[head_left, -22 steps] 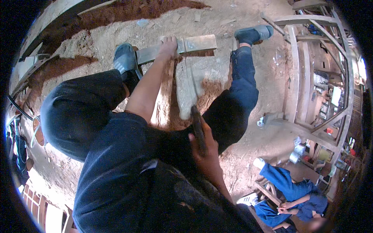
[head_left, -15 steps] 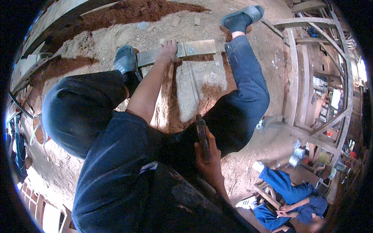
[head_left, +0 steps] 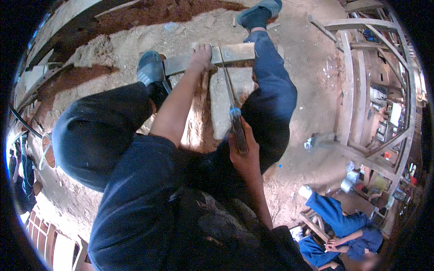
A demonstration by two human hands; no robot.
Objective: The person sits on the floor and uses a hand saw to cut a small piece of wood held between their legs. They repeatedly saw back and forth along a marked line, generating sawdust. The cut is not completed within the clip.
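Observation:
A pale wooden board lies crosswise at the far side, raised on a block or beam of which part is hidden. My left hand grips it near the middle, fingers over the far edge and thumb toward the near one. In my right hand is a handsaw with a dark handle, a blue band and a long narrow blade. The blade points away from me, its far end at the board just right of my left hand. Whether its teeth are in a cut is too small to tell.
My left sandalled foot is by the board's left end; my right foot lies beyond its right end. Wooden frames stand on the right. Another person sits at lower right. A long beam runs across upper left.
The saw has swung up and forward, its blade now reaching the board. My right leg has moved left, closer to the board's right end. My left hand stays on the board.

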